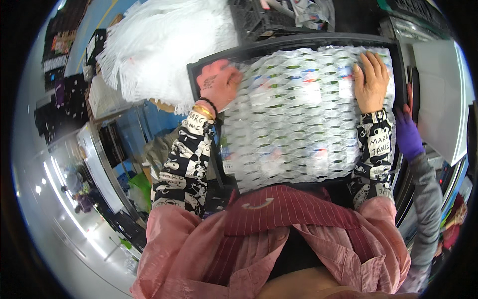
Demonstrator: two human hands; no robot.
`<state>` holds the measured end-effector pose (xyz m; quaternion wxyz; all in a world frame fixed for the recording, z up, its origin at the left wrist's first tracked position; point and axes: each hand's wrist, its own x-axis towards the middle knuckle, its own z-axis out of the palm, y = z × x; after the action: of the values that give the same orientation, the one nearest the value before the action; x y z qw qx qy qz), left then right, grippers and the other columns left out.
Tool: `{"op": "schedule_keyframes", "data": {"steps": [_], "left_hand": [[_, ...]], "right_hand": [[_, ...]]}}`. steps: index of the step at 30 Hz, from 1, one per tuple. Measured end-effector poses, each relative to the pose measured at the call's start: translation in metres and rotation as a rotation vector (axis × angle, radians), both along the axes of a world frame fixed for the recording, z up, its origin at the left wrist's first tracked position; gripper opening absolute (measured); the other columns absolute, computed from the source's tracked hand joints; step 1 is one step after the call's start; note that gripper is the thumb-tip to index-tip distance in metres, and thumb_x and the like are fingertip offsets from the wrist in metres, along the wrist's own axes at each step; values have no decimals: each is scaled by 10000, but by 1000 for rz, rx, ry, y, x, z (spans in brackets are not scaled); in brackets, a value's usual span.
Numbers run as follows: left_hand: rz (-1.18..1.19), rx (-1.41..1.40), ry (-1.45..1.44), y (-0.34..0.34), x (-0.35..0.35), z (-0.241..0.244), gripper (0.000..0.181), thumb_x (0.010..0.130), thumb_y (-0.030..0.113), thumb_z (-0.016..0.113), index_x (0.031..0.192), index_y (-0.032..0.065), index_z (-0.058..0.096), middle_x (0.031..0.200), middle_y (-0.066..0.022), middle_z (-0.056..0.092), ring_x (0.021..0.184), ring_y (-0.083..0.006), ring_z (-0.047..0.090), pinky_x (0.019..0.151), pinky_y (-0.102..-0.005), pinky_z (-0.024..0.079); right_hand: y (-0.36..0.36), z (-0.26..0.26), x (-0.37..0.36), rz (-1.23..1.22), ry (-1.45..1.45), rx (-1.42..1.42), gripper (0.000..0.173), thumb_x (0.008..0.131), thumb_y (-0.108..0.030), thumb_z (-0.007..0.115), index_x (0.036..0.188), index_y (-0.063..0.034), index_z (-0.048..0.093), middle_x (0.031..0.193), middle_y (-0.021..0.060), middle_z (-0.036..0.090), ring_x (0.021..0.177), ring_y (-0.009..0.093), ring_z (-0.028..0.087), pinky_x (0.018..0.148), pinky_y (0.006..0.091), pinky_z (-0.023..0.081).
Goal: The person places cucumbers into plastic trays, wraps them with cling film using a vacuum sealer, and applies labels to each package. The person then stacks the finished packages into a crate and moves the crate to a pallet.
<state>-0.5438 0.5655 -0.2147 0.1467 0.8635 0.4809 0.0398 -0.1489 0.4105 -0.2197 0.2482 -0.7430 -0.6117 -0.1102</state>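
Note:
A sheet of white foam netting (295,123) lies stretched over several printed packages (312,91) in a black plastic crate (198,63). Only parts of the packages show through the slits. My left hand (218,82), in a pink glove, is at the crate's far left corner. Its fingers bend against the netting's left edge; whether they pinch it is hidden. My right hand (372,82) is bare and rests palm down on the netting near the far right corner, holding nothing.
A large stack of white foam netting (171,48) stands beyond the crate at the left. Farther back is another black crate (257,22) with plastic packaging. Along the right side, a co-worker's purple-gloved hand (409,134) is close to the crate, near a white panel (438,97).

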Motion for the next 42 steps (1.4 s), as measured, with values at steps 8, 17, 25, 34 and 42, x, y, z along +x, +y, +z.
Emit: {"op": "schedule_keyframes", "data": {"steps": [8,17,25,34,42], "left_hand": [[188,190,-75,16,5,11,180,856,245,719,857,76,657,872,-119,652,891,-349,593,802,-463,461],[127,209,-288,5,-7,5,211,801,102,724,996,84,644,895,-126,640,908,-352,590,801,-461,457],[391,117,-449,-5,-71,1,307,897,92,692,1191,39,620,1109,-123,619,1007,-240,618,847,-347,515],[510,4,-648,-50,-149,-61,333,910,127,668,1212,-1,610,996,-117,625,842,-193,608,762,-327,514],[686,-273,-721,-137,-350,-104,384,912,241,692,1221,31,606,1099,-157,647,961,-283,655,838,-386,531]], "right_hand": [[1,10,-7,-129,-41,-130,413,939,-326,591,1270,-81,609,1343,129,565,1329,343,440,1128,511,291],[0,-5,6,-5,-100,-62,391,856,-234,653,1208,-67,630,1259,154,594,1190,335,537,972,480,404],[-38,104,-63,37,409,-154,376,978,-130,602,1317,22,542,1290,217,590,1180,331,585,967,432,475],[-14,-4,-335,355,1109,-524,439,853,-197,743,1156,54,549,989,245,636,915,390,631,801,443,517],[23,-69,-381,-255,850,-664,420,887,-337,715,810,48,569,603,200,582,537,336,605,525,461,469]]}}
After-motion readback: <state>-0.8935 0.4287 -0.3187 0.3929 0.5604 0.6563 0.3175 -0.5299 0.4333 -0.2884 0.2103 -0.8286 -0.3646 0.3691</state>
